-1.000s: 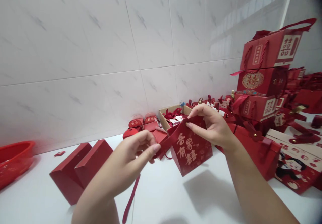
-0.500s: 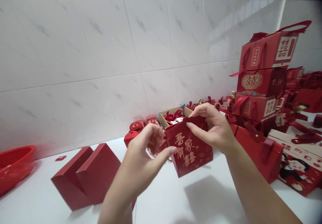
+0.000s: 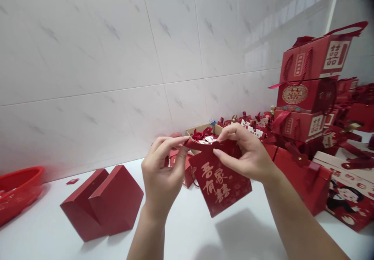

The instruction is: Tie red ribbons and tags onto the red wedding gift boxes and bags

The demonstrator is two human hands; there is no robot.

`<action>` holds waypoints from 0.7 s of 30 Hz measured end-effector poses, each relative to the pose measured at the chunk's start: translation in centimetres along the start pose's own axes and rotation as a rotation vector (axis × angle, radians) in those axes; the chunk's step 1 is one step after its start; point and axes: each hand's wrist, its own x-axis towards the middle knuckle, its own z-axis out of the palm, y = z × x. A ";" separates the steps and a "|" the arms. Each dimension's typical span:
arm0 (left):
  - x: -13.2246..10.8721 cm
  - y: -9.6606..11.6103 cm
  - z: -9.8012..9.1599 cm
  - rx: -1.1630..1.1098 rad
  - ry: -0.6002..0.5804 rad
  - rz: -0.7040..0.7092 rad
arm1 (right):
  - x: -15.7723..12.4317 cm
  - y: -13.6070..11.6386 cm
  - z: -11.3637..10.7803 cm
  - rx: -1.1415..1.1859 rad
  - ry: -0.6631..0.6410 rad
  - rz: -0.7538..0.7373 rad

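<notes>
I hold a small red gift box point(image 3: 222, 184) with gold characters above the white counter, tilted. My right hand point(image 3: 248, 154) pinches its top edge from the right. My left hand point(image 3: 162, 170) pinches the red ribbon strap point(image 3: 198, 145) that runs across the top of the box, thumb and forefinger closed on its left end. Both hands are closed.
Two folded red boxes point(image 3: 102, 201) lie on the white counter point(image 3: 58, 236) at left, a red basin point(image 3: 17, 191) at far left. An open cardboard box of ribbons and tags point(image 3: 203, 133) stands by the tiled wall. Stacked red gift boxes point(image 3: 309, 88) fill the right.
My left hand rose from below the box to its top, drawing the red ribbon up across the opening. The box dropped slightly and tilted. The right hand stayed on the top edge.
</notes>
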 end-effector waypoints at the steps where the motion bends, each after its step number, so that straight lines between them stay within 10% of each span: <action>1: 0.1 -0.1 -0.1 -0.034 0.011 -0.023 | -0.1 -0.1 0.1 0.020 -0.027 -0.038; 21: 0.2 4.0 -2.6 -0.567 -0.409 -0.577 | -0.4 -1.8 0.8 0.014 -0.001 -0.622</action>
